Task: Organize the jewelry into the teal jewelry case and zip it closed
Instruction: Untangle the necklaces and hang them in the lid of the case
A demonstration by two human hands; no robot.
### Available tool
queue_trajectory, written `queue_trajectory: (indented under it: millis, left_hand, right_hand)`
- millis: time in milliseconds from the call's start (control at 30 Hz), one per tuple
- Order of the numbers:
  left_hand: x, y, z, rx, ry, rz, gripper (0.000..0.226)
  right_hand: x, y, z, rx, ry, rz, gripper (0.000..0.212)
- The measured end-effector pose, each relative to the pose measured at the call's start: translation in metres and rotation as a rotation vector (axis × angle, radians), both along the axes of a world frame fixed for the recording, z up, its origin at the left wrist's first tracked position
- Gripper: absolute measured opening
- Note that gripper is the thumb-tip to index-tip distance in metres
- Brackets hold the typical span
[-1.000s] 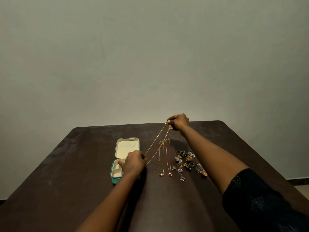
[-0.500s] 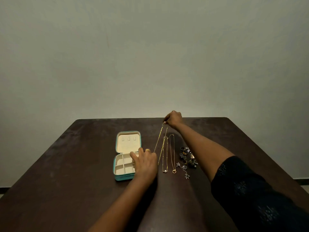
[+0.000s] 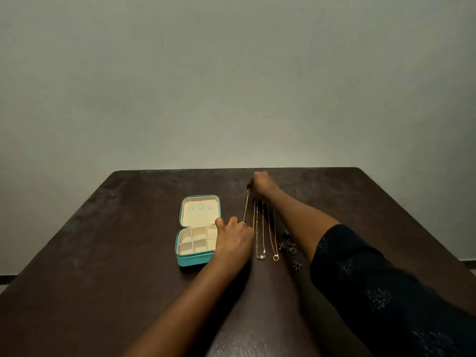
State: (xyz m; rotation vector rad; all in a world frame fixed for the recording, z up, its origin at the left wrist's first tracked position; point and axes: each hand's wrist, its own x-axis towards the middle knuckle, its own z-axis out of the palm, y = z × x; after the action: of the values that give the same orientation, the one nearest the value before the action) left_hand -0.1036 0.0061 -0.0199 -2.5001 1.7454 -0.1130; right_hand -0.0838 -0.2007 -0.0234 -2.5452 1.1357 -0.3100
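Note:
The teal jewelry case (image 3: 193, 259) lies open on the dark table, cream lid flat behind cream compartments. A gold chain (image 3: 246, 207) stretches between my hands. My right hand (image 3: 261, 183) pinches its far end near the table's back. My left hand (image 3: 233, 237) holds its near end beside the case's right edge, covering part of the compartments. Two more gold necklaces lie straight to the right, one with a pearl pendant (image 3: 261, 257), one with a ring pendant (image 3: 275, 257). Small dark rings and earrings (image 3: 289, 244) lie partly hidden by my right forearm.
The dark brown table (image 3: 103, 279) stands against a plain grey wall. Its back edge runs just beyond my right hand. My right arm in a dark sleeve crosses the table's right side.
The chain, lifted and spread a second ago, has come down nearly straight along the table. My left hand slid to the right of the case, uncovering most compartments.

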Motion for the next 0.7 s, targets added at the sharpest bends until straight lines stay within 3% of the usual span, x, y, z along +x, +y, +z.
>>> queue_trajectory:
  millis: [300,700]
  left_hand:
    - [-0.001,0.001,0.003,0.099,0.007,-0.001,0.033]
    - [-0.011,0.01,0.008,0.043,-0.01,-0.07,0.029]
  right_hand:
    - [0.012,0.0,-0.007,-0.032,0.057,0.067,0.023]
    - [0.011,0.0,-0.001,-0.036,0.067,0.047,0.018]
